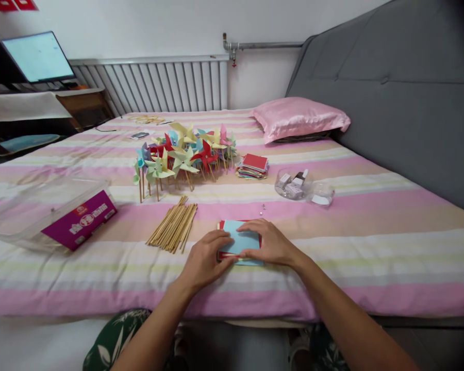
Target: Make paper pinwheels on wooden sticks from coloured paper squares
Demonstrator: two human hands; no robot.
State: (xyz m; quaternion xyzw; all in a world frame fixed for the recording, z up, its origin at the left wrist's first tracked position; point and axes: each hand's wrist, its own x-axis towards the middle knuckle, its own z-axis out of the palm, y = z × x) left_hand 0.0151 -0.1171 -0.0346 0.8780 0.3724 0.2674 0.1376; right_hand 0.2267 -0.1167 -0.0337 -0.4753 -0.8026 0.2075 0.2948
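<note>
A small stack of coloured paper squares (243, 262) lies on the bed near its front edge, with a light blue paper square (241, 239) on top and red sheets beneath it. My left hand (208, 257) grips the stack's left side, thumb at the near corner and fingers curled at the far one. On the opposite side, my right hand (268, 242) has its thumb and fingers bent over the blue square and the right edge. Fingers partly hide the stack's sides. Left of my hands lies a loose bundle of thin wooden sticks (173, 226).
Many paper pinwheels (185, 154) stand beyond the sticks. Another paper pile (253, 165) lies to their right. Clear round containers (293, 184) hold small packets; tiny metal pieces (262, 209) lie nearby. A clear plastic box (77, 214) sits left, a pink pillow (301, 118) at the back.
</note>
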